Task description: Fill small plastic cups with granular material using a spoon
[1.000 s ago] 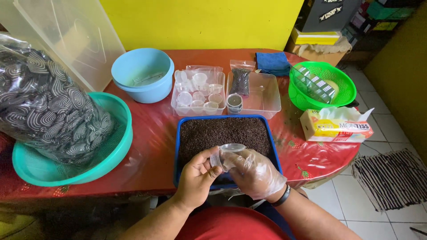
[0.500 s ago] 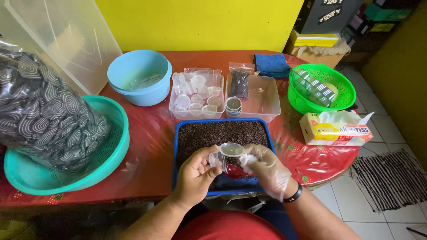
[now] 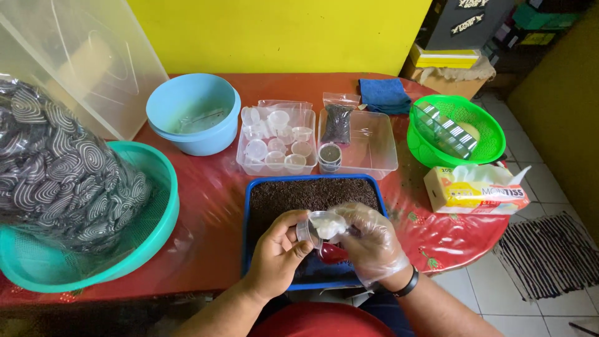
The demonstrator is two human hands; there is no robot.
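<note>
Head view: bare left hand [image 3: 277, 253] and gloved right hand [image 3: 372, 244] pinch a small clear plastic cup [image 3: 319, 226], tilted sideways

1. A bright yellow wall [image 3: 281, 34] stood behind the counter [image 3: 212, 193], which was round and covered with a glossy red cloth.
2. The floor [image 3: 499, 287] to the right was laid with pale tiles, and a striped dark mat [image 3: 552, 253] lay on it.
3. Cardboard boxes [image 3: 446, 68] were stacked at the upper right beside a dark cabinet [image 3: 474, 22].
4. An olive-yellow wall [image 3: 561, 106] ran along the right edge.
5. The light was soft and even, with glare on the red cloth.
</note>
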